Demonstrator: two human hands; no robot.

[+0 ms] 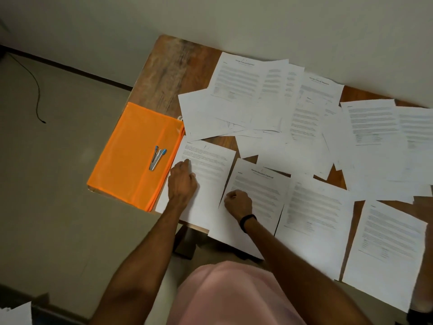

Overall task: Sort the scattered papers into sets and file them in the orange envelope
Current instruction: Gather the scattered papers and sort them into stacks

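Flat on the left end of the wooden table (178, 66), at nine o'clock from the hands, the orange envelope (131, 156). Laid lengthwise from seven o'clock up to one o'clock, short ends facing those hours. Bright, slightly see-through orange plastic, with a darker strip down the long side at three o'clock and stacked layers showing along that edge. Mouth end: cannot tell. Left long side level with the table's left edge, near corner right at the table's corner.

On top, close to the strip, a small silver stapler (157, 158), also lined up seven to one o'clock, blue tips at the one o'clock end.

Just beside the envelope at three o'clock, edge to edge with it, a printed sheet (210, 170). On that sheet near its left edge, the left hand (182, 181): forefinger straight and pressed to the page toward twelve o'clock, other fingers tucked, nothing visibly gripped.

Next at three o'clock, a transcript sheet (260, 195) with its left edge raised off the paper beneath. At that edge, the right hand (237, 204), curled tight and pinching the raised edge; a black wristband (247, 222) on the wrist.

Further right, two near-row sheets (316, 219), hanging past the table's near edge like the others in that row. Beyond, from twelve to two o'clock, scattered papers (257, 97), overlapping, tilted every way, reaching up to the wall.

Bare wood mainly at the far left corner, at twelve o'clock from the envelope, plus thin gaps between sheets.
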